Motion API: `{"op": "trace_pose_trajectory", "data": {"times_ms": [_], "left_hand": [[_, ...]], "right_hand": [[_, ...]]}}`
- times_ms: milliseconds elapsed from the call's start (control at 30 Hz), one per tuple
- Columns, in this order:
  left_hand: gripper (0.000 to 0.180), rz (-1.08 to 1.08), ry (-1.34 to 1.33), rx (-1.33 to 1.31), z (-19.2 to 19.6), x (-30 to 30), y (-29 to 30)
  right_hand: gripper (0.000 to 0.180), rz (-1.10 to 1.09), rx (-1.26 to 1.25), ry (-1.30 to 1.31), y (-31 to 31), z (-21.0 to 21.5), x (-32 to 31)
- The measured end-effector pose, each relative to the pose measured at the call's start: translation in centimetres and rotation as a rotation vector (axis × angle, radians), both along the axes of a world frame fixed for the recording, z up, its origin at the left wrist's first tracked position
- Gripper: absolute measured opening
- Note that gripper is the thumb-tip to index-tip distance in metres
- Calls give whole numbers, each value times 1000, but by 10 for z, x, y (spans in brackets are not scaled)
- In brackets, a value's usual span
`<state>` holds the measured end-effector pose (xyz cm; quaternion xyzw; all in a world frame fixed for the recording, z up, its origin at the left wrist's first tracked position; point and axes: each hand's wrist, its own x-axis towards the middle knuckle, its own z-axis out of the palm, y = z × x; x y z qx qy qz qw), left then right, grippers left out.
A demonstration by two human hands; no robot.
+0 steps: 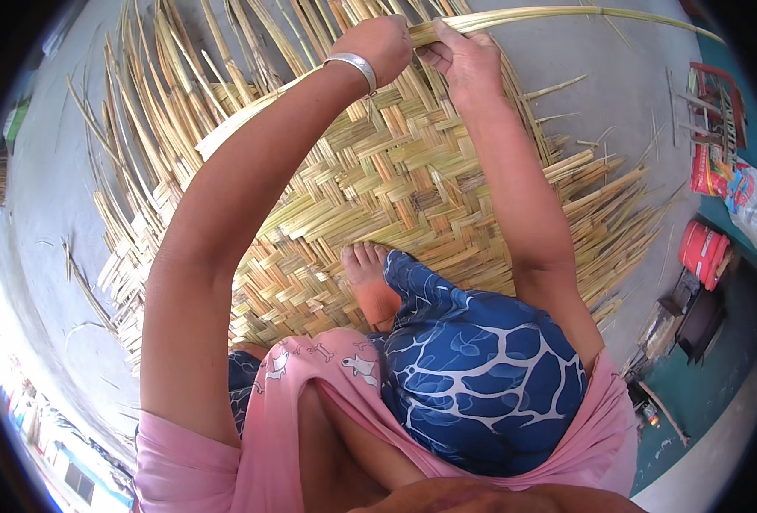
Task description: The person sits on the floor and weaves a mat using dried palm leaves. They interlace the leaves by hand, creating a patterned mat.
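Observation:
A half-woven mat [395, 184] of flat, straw-coloured reed strips lies on the floor beneath me, its loose ends fanning out at the far side and both sides. Above its far part, my left hand [377, 44], with a silver bangle on the wrist, is closed around a long pale green reed strip [558, 12]. Close beside it, my right hand [468, 61] pinches the same strip between thumb and fingers. The strip runs off to the upper right in a curve, and its other end passes behind my left forearm. My bare foot [368, 274] rests on the weave.
Grey floor [58, 205] surrounds the mat, with stray reed bits on it. Along the right stand a red bucket [703, 254], a red and white plastic bag [748, 201], a small red rack [720, 111] and dark boxes [699, 321] against a green wall.

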<state>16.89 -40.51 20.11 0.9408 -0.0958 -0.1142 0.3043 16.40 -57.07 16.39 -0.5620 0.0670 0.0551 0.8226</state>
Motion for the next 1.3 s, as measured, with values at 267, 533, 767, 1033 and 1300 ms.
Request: {"op": "trace_pose_trajectory", "data": {"times_ms": [267, 533, 767, 1033, 1300], "left_hand": [[36, 139, 53, -4, 4, 1, -1], [35, 216, 232, -512, 2, -3, 13], [32, 110, 211, -471, -3, -4, 9], [34, 275, 176, -209, 25, -17, 0], [27, 286, 180, -486, -2, -10, 12]], "right_hand": [[13, -183, -238, -116, 38, 13, -25], [14, -208, -320, -241, 49, 20, -31], [13, -243, -268, -225, 37, 21, -22], [18, -186, -267, -244, 56, 37, -38], [37, -85, -229, -209, 51, 50, -27]]}}
